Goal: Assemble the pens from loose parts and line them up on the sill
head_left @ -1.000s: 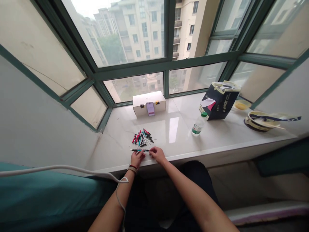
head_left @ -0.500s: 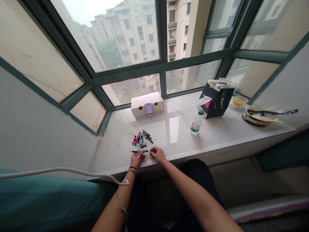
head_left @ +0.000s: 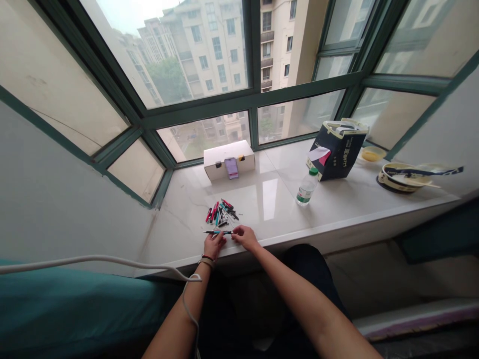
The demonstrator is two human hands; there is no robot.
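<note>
My left hand is closed on a slim dark pen with a blue-green section, held level just above the near part of the sill. The pen's thin tip points left. My right hand is pinched at the pen's right end; a tiny dark piece seems to sit between its fingertips, too small to name. Just beyond both hands lies a loose pile of pen parts: red, black and teal barrels, with thin pale refills among them.
On the white sill a white box leans a purple-screened phone. To the right stand a green-capped bottle, a dark paper bag, a food bowl and a yellow-bottomed dish. A white cable crosses my left forearm.
The small gap between the pen's right end and my right fingertips has closed, and they now meet. The pen has shifted slightly right. The pile looks unchanged.
</note>
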